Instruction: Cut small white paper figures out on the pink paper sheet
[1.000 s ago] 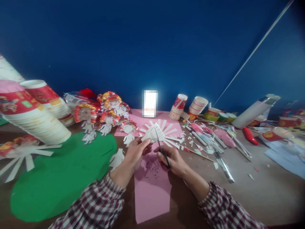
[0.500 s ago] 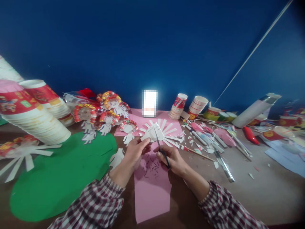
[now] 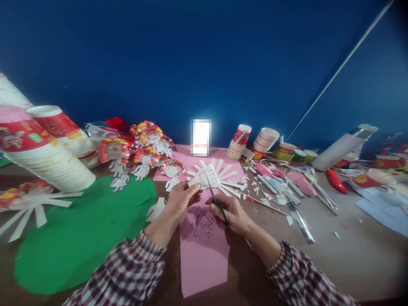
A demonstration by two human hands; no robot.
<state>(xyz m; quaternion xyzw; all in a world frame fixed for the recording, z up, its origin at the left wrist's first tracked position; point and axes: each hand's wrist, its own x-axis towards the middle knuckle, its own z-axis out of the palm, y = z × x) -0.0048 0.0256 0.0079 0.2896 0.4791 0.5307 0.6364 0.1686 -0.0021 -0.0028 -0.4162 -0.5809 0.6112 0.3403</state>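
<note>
Between thumb and fingers, my left hand point(image 3: 181, 198) pinches a small white paper piece point(image 3: 199, 180) with dark drawn lines. My right hand point(image 3: 232, 211) grips dark-handled scissors point(image 3: 218, 204), whose blades lie up against the white paper. Behind the paper fan out the white strips of a cut paper cup point(image 3: 228, 172). Under my hands lies a pink sheet point(image 3: 204, 272) strewn with small dark marks or slivers, too small to tell which. A white paper figure point(image 3: 156, 209) rests by my left wrist.
On the left are a green paper shape point(image 3: 83, 238), leaning stacked cups point(image 3: 47, 153) and several ringed paper figures point(image 3: 146, 159). To the right lie markers point(image 3: 270, 182), a brush point(image 3: 267, 205), paper scraps and a red object point(image 3: 335, 181). Cup stacks point(image 3: 264, 142) stand by the blue wall.
Both hands stay nearly where they were, with the scissors at the paper. The whole view has shifted very slightly.
</note>
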